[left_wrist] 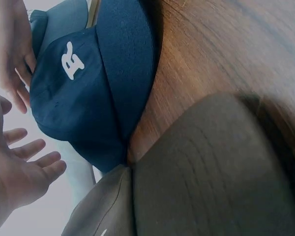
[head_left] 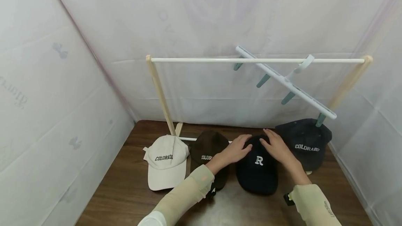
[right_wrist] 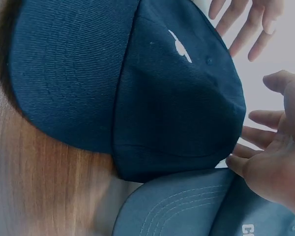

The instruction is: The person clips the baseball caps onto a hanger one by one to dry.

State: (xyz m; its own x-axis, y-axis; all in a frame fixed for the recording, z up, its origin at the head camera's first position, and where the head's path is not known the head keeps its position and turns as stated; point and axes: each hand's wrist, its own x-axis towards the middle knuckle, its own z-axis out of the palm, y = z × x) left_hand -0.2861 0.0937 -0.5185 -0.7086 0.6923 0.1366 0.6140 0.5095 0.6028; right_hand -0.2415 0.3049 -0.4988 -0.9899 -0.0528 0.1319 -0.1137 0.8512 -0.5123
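Note:
A navy baseball cap [head_left: 257, 170] with a white letter R lies on the table, its brim toward me. My left hand [head_left: 236, 149] is at its left upper side, fingers spread and slightly bent; in the left wrist view that hand [left_wrist: 27, 164] shows a gap to the cap [left_wrist: 83, 88]. On the other side is my right hand [head_left: 277, 147], its fingertips right at the crown's edge in the right wrist view, where the palm [right_wrist: 275, 162] faces the cap [right_wrist: 172, 108]. Neither hand grips the crown. A dark brown cap [head_left: 209, 144] lies under my left forearm, partly hidden.
A white bar [head_left: 201, 60] on wooden posts [head_left: 161, 95] spans the back. From it hangs a tilted pale blue hanger [head_left: 276, 74] with several green clips [head_left: 263, 80]; its lowest clip meets a charcoal cap [head_left: 303, 138]. A cream cap [head_left: 166, 163] lies at the left.

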